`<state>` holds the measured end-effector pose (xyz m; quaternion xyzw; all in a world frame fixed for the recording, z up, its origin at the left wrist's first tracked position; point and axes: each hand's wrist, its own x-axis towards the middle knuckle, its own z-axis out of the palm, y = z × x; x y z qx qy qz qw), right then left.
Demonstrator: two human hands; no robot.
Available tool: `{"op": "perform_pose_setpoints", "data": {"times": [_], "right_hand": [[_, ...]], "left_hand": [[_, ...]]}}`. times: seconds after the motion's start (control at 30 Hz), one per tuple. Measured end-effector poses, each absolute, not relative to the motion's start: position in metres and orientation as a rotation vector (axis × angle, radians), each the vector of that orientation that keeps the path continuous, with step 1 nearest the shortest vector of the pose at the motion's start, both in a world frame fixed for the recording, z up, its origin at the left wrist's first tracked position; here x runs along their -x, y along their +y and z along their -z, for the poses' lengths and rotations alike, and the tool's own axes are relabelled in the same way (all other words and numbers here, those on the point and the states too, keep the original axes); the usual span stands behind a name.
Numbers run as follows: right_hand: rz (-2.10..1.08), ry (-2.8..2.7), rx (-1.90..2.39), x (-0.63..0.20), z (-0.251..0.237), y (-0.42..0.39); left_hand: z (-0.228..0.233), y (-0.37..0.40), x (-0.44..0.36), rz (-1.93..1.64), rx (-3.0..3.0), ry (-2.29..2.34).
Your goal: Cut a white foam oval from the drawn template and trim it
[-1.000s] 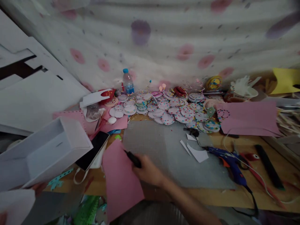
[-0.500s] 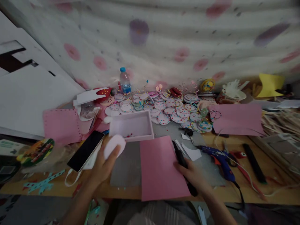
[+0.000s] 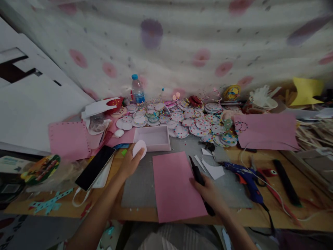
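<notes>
My left hand (image 3: 130, 162) holds a small white round piece (image 3: 139, 148) just in front of a shallow white box (image 3: 154, 138) on the grey mat (image 3: 145, 180). My right hand (image 3: 208, 192) grips a black pen-like tool (image 3: 199, 178) and rests on the right edge of a pink sheet (image 3: 175, 185) lying on the mat. The tool's tip points away from me, past the sheet's upper right corner.
Many dotted round paper discs (image 3: 197, 125) crowd the back of the table beside a water bottle (image 3: 136, 89). A phone (image 3: 95, 167) lies left, a blue glue gun (image 3: 247, 178) and a black ruler (image 3: 286, 182) right. More pink sheets (image 3: 267, 131) and white scraps (image 3: 214, 171) are around.
The white box went from my left hand onto the mat. The pink sheet now lies in front of me, and my left hand, holding the white round piece, reached toward the box.
</notes>
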<state>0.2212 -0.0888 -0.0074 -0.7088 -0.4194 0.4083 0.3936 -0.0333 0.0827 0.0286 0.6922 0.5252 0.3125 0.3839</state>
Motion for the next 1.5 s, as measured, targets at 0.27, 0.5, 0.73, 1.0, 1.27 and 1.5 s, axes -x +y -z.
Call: {"op": "perform_pose_setpoints", "data": {"times": [0.27,0.5,0.73,1.0,1.27,1.5], "right_hand": [[-1.007,-1.153,1.788,-0.208,0.01,-0.08],[-1.079,-1.107,1.803,-0.21,0.009,-0.082],[-1.06,-0.979,1.799,-0.205,0.011,-0.085],[-1.169,-0.563,1.665,-0.198,0.017,-0.086],[-1.111,-0.512,1.436,-0.21,-0.002,-0.079],[-1.279,-0.9,1.348,-0.211,-0.032,-0.015]], "left_hand": [[-0.029,0.075,0.042,-0.784,-1.825,1.367],[-0.02,0.068,0.036,-0.894,-1.894,1.392],[-0.035,0.069,0.041,-0.975,-1.868,1.335],[-0.049,0.008,0.018,-0.767,-1.074,1.075],[-0.022,0.034,-0.001,-0.454,-1.116,1.009],[-0.015,0.079,-0.027,-0.256,-1.031,0.715]]}}
